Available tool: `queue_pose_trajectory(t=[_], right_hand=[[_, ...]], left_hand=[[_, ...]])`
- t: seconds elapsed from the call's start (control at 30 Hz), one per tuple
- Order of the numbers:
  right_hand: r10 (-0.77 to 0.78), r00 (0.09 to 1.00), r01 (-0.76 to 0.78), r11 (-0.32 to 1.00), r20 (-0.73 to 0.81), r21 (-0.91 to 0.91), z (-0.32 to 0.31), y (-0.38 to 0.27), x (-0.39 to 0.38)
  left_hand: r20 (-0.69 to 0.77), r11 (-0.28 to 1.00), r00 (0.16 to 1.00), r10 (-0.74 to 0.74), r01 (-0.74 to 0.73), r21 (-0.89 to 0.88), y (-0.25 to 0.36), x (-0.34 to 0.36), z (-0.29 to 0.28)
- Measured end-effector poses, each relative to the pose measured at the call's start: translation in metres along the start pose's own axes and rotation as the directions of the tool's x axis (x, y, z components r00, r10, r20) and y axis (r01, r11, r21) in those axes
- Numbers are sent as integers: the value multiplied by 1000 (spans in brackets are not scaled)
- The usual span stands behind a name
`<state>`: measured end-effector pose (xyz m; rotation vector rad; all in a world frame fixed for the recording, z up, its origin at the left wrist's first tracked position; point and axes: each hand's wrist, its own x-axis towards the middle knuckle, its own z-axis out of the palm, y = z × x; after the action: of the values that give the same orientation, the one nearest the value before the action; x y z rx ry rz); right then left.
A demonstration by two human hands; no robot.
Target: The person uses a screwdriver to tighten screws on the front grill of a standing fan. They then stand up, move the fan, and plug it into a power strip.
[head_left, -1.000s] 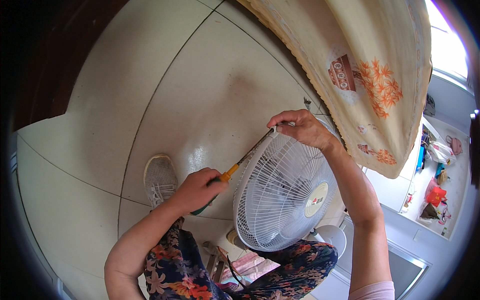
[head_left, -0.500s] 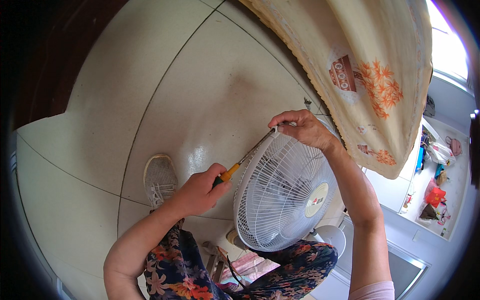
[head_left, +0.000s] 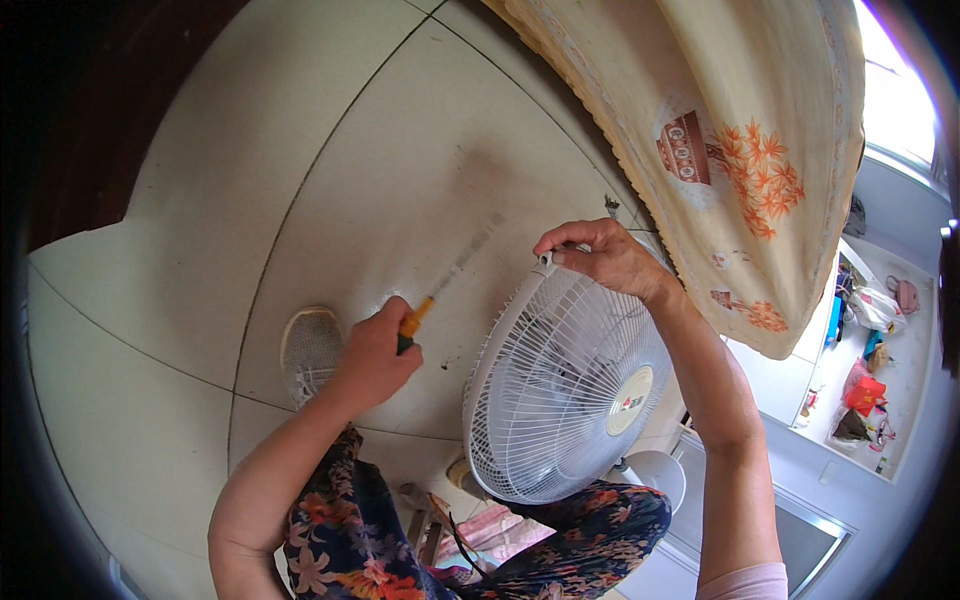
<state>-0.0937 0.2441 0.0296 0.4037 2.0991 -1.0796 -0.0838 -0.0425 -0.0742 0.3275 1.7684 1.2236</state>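
My left hand (head_left: pixel 378 358) is closed round the yellow and dark-green handle of a screwdriver (head_left: pixel 417 315). Its shaft is blurred by motion and points up and to the right, apart from the fan. A white electric fan (head_left: pixel 560 390) with a wire guard and a round centre badge leans by my knees. At the top of its rim, my right hand (head_left: pixel 610 262) pinches the edge beside a small white clip (head_left: pixel 545 262). The right thumb and fingers partly hide that spot.
A cream cloth (head_left: pixel 740 110) with orange plant prints hangs at the upper right. Pale floor tiles (head_left: pixel 330 230) spread to the left, with my shoe (head_left: pixel 311 350) on them. Behind the fan at right, a white shelf (head_left: pixel 870 400) holds bags and small items.
The screwdriver's tip has come away from the clip on the fan's rim. My left hand has drawn it left and upward, while the right hand keeps its hold.
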Motion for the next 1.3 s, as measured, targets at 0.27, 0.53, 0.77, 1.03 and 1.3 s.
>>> queue_pose_trajectory(t=[0.27,0.53,0.77,1.03,1.3], right_hand=[[34,999,-34,997,-5,65,1,1,0],[8,1000,-8,999,-5,35,0,2,-1],[4,1000,-4,1000,13,17,0,3,2],[-58,998,60,997,-34,56,2,9,1],[-32,999,32,999,-27,28,3,4,2]], left_hand=[[165,690,976,-145,219,-689,34,42,7],[148,735,985,-86,163,-658,62,80,57],[153,723,987,-57,147,-675,66,86,55],[-76,974,990,119,-131,-185,75,95,53],[86,859,996,-39,77,-506,61,89,51]])
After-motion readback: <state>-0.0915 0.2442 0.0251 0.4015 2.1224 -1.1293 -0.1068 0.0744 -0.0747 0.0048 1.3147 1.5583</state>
